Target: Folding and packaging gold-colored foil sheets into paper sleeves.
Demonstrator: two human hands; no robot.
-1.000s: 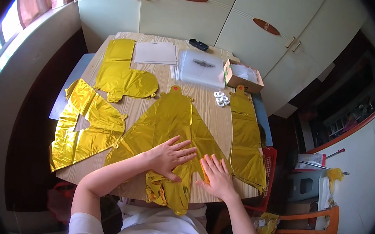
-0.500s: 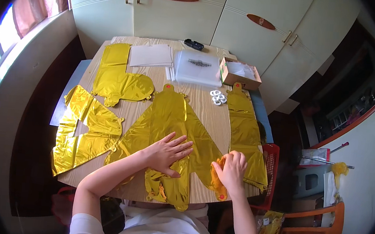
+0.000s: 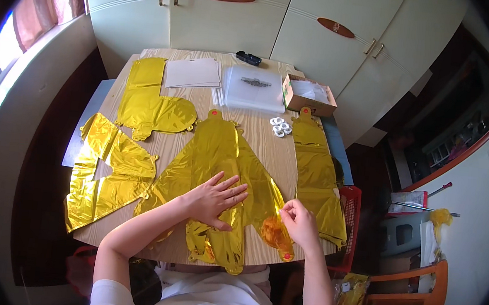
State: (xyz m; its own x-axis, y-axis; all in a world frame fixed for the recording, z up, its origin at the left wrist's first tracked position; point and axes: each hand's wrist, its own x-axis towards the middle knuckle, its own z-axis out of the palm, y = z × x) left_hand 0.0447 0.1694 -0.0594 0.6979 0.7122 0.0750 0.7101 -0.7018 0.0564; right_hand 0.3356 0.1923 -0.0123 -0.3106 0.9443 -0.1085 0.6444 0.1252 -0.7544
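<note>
We see the left hand (image 3: 215, 198) lying flat, palm down, fingers spread wide, pressing on the middle of a large gold foil balloon (image 3: 217, 162) that lies deflated at the near centre of the wooden table (image 3: 259, 124). The left forearm comes in from the lower left and crosses the table's near edge at a slant. The right hand (image 3: 298, 223) sits just beside the balloon's right lower corner, fingers curled and pinched on a folded flap (image 3: 275, 231) of the foil, which is lifted and turned over so that it shows orange. The right forearm rises almost straight from the lower edge.

The balloon's neck points away from us, and its lower lobes hang over the near table edge.

Around it we find more gold foil shapes: a long one (image 3: 318, 174) to the right, reaching the table's right edge, one (image 3: 149, 105) at the far left, and a crumpled one (image 3: 110, 172) at the near left. Farther back lie white paper sheets (image 3: 192, 72), a clear plastic sleeve (image 3: 255, 89), an open cardboard box (image 3: 309, 95), and small white rings (image 3: 280, 125). Pale cupboard doors (image 3: 228, 15) stand behind the table.
</note>
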